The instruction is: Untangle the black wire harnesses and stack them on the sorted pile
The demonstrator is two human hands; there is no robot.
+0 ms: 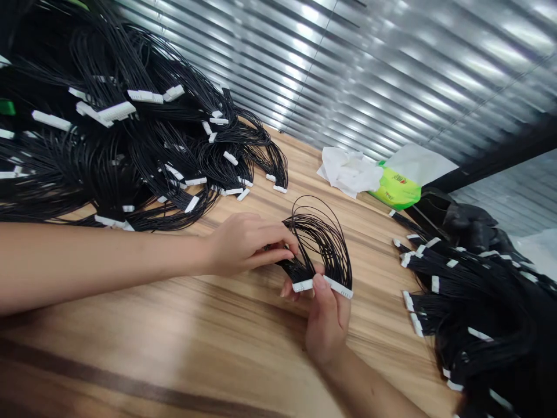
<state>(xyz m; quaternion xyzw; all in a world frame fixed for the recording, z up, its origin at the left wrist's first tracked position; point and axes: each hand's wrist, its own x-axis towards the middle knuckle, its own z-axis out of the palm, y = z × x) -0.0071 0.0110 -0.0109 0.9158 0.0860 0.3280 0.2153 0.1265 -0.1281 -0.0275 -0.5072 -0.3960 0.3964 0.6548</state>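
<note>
A black wire harness [343,247] loops above the wooden table, with two white connectors [338,287] side by side at its near end. My right hand [328,325] grips these connectors, its thumb pressed where they meet and its other fingers behind. From the left, my left hand [255,241] reaches over the wires close to the left connector. Its thumb and forefinger are bent together around the wires, and the other fingers are partly hidden. The wires arch up from the right connector and curve back towards my left hand.
A large heap of black harnesses [130,139] with white connectors covers the back left of the table [226,331]. More harnesses [478,313] are piled at the right. A green tissue packet [395,190] and crumpled white tissue [348,170] lie before the corrugated metal wall [296,64].
</note>
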